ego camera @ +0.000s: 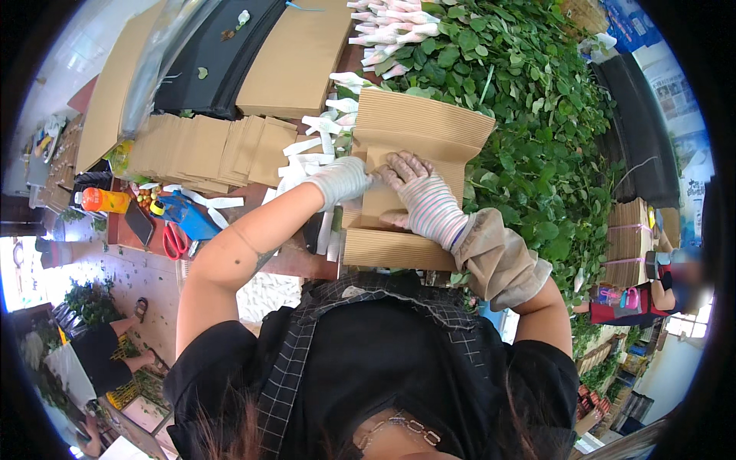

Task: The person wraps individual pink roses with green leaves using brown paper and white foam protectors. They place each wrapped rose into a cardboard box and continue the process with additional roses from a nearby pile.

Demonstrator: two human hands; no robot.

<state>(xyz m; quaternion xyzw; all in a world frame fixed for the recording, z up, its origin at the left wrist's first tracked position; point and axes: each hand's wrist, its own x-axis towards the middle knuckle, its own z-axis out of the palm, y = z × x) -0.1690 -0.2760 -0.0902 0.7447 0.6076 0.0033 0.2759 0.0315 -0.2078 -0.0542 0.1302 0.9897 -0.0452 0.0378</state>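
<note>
A sheet of corrugated cardboard (422,118) lies folded before me, its far and near flaps raised, with a flat cardboard piece (379,201) inside. My right hand (415,187), in a striped knit glove with a brown sleeve cover above it, rests spread on that piece. My left hand (348,179), also gloved, is at the left edge of the cardboard; its fingertips are bunched close to my right fingers, and whether they pinch anything cannot be told. Flower heads in white net sleeves (397,29) lie beyond, their leafy green stems (517,115) spreading to the right.
Left of the hands are stacked cardboard pieces (195,149), white strips (302,167), red-handled scissors (174,240), a blue tool (187,215), a phone (139,221) and an orange bottle (104,200). Other people are at the far left and far right. Bundled cardboard (627,241) stands at right.
</note>
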